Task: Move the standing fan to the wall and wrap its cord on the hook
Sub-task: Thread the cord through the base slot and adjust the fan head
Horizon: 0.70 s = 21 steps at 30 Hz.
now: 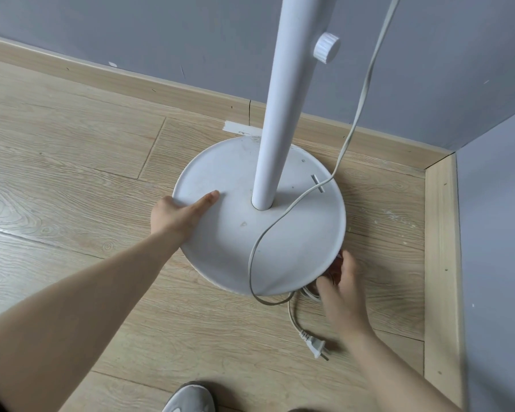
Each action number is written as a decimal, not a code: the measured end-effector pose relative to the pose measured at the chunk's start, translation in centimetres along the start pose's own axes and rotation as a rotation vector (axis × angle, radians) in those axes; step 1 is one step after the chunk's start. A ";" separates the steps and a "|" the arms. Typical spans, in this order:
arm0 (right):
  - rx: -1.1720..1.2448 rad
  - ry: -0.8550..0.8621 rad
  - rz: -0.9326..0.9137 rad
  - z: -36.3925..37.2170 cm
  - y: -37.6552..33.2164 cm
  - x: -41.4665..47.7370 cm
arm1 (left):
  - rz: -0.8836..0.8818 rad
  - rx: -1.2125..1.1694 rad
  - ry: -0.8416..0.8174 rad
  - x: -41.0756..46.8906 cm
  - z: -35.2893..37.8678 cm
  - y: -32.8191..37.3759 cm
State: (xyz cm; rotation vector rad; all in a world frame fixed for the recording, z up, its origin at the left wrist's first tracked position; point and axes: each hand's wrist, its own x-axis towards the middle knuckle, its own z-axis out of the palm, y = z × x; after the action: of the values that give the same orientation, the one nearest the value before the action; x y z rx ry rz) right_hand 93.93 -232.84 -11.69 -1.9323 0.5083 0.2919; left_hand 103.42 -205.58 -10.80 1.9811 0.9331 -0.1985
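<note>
Fan base [283, 251] sits on the floor [72, 173] in the corner, just beside the wall [161, 40]. Left hand [179, 217] grips the base's left rim, thumb on top. Right hand [339, 288] is at the lower-right rim, fingers curled by something reddish; can't tell what it grasps. Cord [360, 114] drops past the pole [283, 114], crosses the base and loops under the front edge. Plug [317, 346] lies loose on the floor near the right wrist. Shoe [188, 396] is at the bottom edge.

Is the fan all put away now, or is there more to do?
Partly. Done: the fan's base stands close to the wall, near the corner. In hand: the left hand grips the base's rim, and the right hand reaches at its near edge beside the cord. Left: the cord lies loose across the base and the plug lies on the floor, so nothing is wrapped yet. No hook shows.
</note>
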 end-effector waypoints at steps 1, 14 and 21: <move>-0.046 -0.010 0.014 0.1 0.5 -0.3 | -0.001 0.002 -0.002 0.0 0.0 0.1; -0.628 0.065 -0.131 -0.4 1.8 1.0 | -0.029 0.010 -0.003 -0.5 0.0 0.5; -0.582 0.096 -0.055 -1.5 3.3 0.4 | -0.036 0.019 -0.002 -0.4 0.1 0.3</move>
State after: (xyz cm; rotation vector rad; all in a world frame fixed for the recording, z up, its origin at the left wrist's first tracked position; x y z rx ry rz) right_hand 92.71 -235.43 -13.90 -2.5312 0.4639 0.3380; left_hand 103.34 -205.95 -10.42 1.9826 0.9694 -0.2301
